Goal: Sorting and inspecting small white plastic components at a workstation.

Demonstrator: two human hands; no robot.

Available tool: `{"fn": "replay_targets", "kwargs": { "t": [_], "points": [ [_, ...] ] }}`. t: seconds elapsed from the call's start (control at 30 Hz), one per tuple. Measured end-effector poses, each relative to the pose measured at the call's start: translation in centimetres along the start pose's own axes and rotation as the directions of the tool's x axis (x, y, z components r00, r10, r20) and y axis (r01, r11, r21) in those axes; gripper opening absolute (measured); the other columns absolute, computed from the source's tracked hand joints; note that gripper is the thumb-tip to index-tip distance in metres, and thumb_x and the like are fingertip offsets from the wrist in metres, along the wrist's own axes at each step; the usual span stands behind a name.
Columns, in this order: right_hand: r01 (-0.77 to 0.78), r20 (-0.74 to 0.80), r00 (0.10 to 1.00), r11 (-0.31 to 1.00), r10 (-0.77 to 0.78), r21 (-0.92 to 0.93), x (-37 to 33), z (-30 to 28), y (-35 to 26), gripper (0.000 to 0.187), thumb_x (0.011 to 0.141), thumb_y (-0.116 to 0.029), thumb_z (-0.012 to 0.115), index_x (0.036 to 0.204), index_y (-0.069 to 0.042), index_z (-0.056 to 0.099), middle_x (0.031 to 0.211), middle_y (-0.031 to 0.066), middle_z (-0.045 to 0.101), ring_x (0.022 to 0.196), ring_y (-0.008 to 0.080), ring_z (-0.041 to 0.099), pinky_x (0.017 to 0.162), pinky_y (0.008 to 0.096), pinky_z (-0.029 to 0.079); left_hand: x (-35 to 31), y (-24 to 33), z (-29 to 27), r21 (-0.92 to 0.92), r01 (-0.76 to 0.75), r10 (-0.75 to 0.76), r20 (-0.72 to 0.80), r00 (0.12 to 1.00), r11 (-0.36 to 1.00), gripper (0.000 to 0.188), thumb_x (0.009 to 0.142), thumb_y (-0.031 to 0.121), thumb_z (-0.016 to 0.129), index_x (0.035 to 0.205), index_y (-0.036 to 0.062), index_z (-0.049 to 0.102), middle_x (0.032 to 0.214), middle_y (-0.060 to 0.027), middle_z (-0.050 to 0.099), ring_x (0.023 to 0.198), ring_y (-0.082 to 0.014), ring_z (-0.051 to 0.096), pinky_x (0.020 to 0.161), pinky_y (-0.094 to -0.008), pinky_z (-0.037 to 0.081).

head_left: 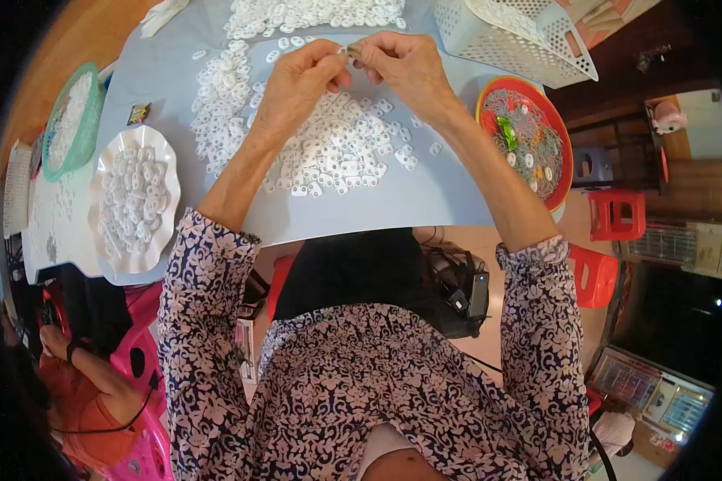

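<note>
1. Surface (425, 200): pale grey-blue sheet, spanning most of the upper view; near edge curves just above the person's lap.
2. White perforated basket (521, 36): upper right, tipped on its side, on the surface.
3. Red round tray (565, 136): right edge of the surface, filled with thin grey wire-like bits, plus one green and a few orange scraps.
4. White scalloped dish (104, 168): left of the surface, loaded with white plastic pieces.
5. Green basket (96, 104): further left, tilted, also holding white pieces.
6. Loose white plastic pieces (337, 152): spread in a heap under both hands; a second heap lies along the far edge.
7. Left hand (301, 80) and right hand (405, 64): raised above the heap, thumbs and forefingers pinched narrow, meeting on one small part (353, 52), greyish; detail too small to tell.
8. Small wrapper (139, 113): rectangular, dark with red and yellow, flat on the surface between the green basket and the heap.
</note>
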State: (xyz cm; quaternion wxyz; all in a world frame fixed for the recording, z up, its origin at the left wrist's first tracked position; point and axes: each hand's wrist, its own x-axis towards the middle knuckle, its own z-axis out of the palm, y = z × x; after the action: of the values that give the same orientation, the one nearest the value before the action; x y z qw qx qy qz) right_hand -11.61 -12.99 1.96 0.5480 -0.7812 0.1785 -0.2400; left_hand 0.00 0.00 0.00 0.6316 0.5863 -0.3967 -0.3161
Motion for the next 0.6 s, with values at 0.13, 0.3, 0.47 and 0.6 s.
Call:
{"fn": "replay_targets", "kwargs": {
  "t": [0.13, 0.3, 0.47, 0.6],
  "points": [
    [0.001, 0.021, 1.0, 0.994, 0.001, -0.109, 0.0, -4.1, -0.4, 0.018, 0.081, -0.016, 0.062, 0.083, 0.0, 0.07, 0.066, 0.0013, 0.063, 0.06, 0.0074, 0.056, 0.054, 0.0232, 0.044, -0.1, 0.0, 0.3, -0.133, -0.03, 0.026, -0.033, 0.999, 0.991, 0.018, 0.088, 0.014, 0.053, 0.086, -0.0011, 0.062, 0.071, -0.0028, 0.06, 0.066, -0.0093, 0.052, 0.065, -0.0232, 0.044],
    [0.06, 0.177, 0.983, 0.826, 0.049, -0.561, -1.3, -8.0, -0.3, 0.016, 0.077, -0.014, 0.062, 0.085, -0.002, 0.069, 0.068, 0.0103, 0.065, 0.06, 0.0173, 0.061, 0.058, 0.0302, 0.048, -0.1, -0.3, 0.1, -0.158, -0.037, 0.036, -0.011, 0.999, 0.987, 0.018, 0.087, 0.013, 0.052, 0.085, -0.0009, 0.063, 0.069, -0.0029, 0.058, 0.066, -0.01, 0.052, 0.064, -0.0244, 0.043],
    [0.169, 0.268, 0.963, 0.732, 0.019, -0.66, -2.5, -7.9, 0.8, 0.01, 0.079, -0.01, 0.063, 0.085, -0.003, 0.067, 0.067, 0.0098, 0.063, 0.06, 0.0151, 0.059, 0.058, 0.0289, 0.047, -0.1, -0.5, 0.2, -0.167, -0.015, 0.012, -0.018, 1.0, 0.986, 0.018, 0.087, 0.014, 0.052, 0.084, -0.0004, 0.063, 0.069, -0.0023, 0.058, 0.067, -0.0097, 0.051, 0.065, -0.0246, 0.043],
    [0.215, 0.255, 0.966, 0.663, -0.037, -0.718, -2.4, -6.5, 1.9, 0.01, 0.078, -0.009, 0.063, 0.085, -0.002, 0.066, 0.069, 0.0114, 0.065, 0.06, 0.018, 0.061, 0.059, 0.0302, 0.048, -0.4, 0.0, 0.6, -0.094, -0.013, 0.013, -0.009, 1.0, 0.995, 0.018, 0.087, 0.014, 0.052, 0.084, 0.0, 0.062, 0.069, -0.0015, 0.057, 0.068, -0.009, 0.051, 0.066, -0.0244, 0.042]
  ]
}}
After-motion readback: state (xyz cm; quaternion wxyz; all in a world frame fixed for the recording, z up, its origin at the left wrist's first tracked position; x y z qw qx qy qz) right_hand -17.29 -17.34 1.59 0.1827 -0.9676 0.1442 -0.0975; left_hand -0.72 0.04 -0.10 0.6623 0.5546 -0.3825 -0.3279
